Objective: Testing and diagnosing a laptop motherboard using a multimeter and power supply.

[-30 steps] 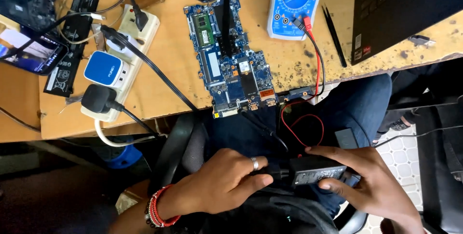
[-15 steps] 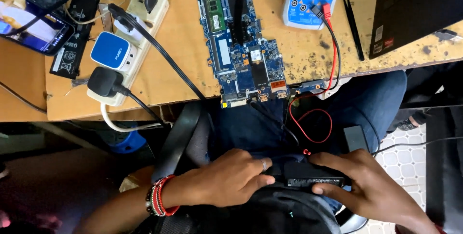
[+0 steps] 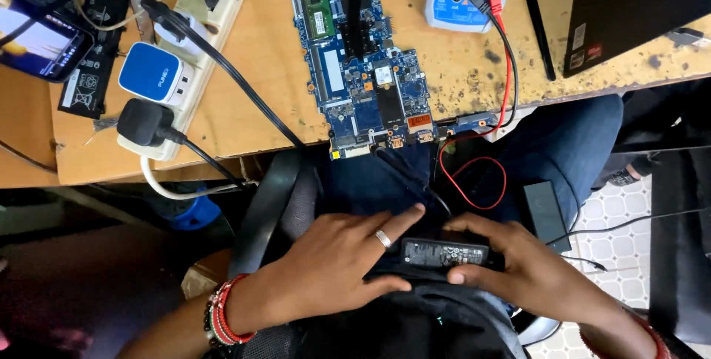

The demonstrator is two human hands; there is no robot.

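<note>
Lying flat and level across the lap: a black rectangular power adapter (image 3: 444,253), label side facing up, long side running left to right. Being gripped at both ends, a thin black cable trailing from its top edge up toward the bench (image 3: 259,55).

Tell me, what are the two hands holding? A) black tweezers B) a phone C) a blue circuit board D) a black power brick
D: both the left hand and the right hand grip the black power brick over the lap, while the blue circuit board lies untouched on the wooden desk.
</note>
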